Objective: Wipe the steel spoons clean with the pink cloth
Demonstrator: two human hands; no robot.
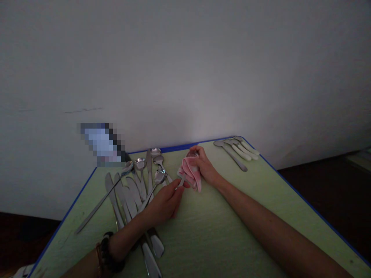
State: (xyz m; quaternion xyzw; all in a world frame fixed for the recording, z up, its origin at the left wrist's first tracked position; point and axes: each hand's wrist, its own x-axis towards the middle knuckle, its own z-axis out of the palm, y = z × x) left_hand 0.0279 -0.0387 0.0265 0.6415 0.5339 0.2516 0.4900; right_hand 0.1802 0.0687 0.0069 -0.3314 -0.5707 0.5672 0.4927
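Note:
Near the far middle of the table, my left hand (166, 202) is closed on the handle of a metal spoon (182, 180). My right hand (204, 164) grips a pink-and-white cloth (191, 170) wrapped around the spoon's other end. The cloth and fingers mostly hide that end; only a rounded shiny bit shows. Left of and beneath my left forearm lies a spread of metal cutlery, with table knives (114, 200) and several spoons (140, 164). A long-handled spoon (101, 200) rests across the left side of this spread.
At the far right corner lie a metal spoon (232, 156) and several white-handled forks (242, 149). A blurred-out device with a bright screen (100, 143) stands at the far left. The pale green table (232, 231) has a blue edge and meets a grey wall (185, 69).

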